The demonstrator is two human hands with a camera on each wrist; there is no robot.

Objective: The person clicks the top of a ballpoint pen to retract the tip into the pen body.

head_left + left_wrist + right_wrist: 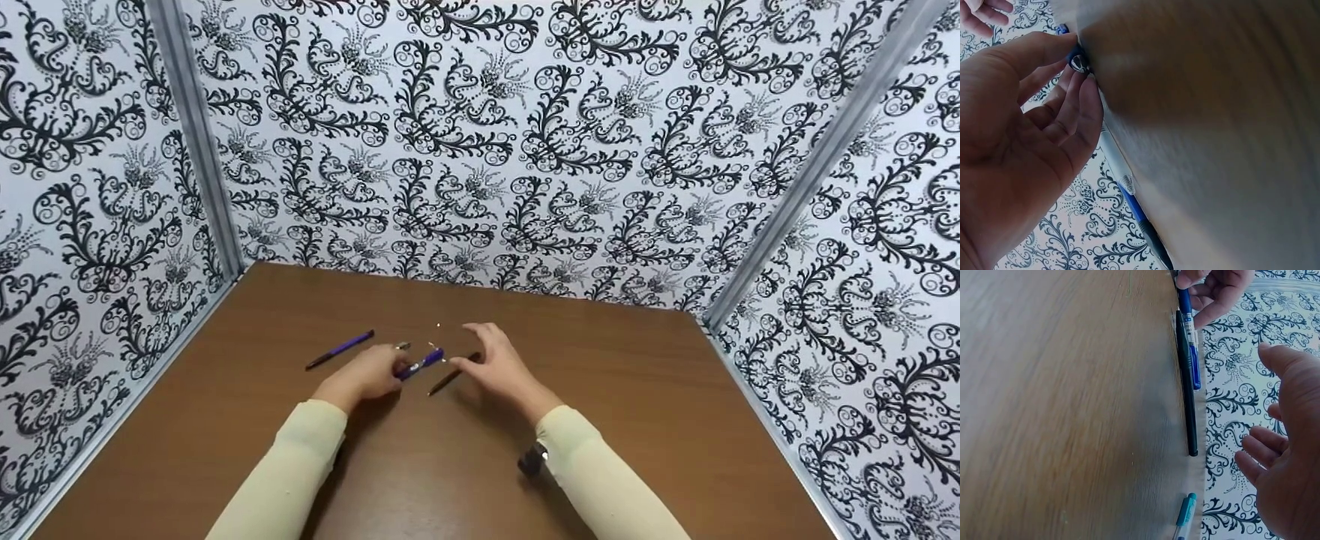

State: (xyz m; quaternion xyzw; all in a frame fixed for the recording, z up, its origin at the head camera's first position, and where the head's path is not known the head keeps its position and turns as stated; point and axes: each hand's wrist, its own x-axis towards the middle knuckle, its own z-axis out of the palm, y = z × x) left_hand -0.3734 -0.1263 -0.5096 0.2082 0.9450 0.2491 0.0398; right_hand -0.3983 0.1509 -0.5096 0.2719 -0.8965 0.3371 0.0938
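Two hands [364, 373], two sleeves [277, 472], one table [660, 435] and at least five pens [421, 364] show.

Loc = small booth/cubicle-type setup; can't tell wider bldg type. Evidence: B&W scroll-print wall panels [480, 142] on 3 sides, grey corner posts [196, 135] L & R, brown wood-look tabletop [615, 375] btwn panels.

Worktop [420, 480] wood-grained, smooth, faint sheen. Held pen [1188, 329]: glossy plastic. Black pen [1186, 388]: smooth plastic, duller. Sleeves [277, 472]: matt cloth. Posts [191, 120]: metal, dull shine. Walls [465, 150]: smooth, look like printed paper.
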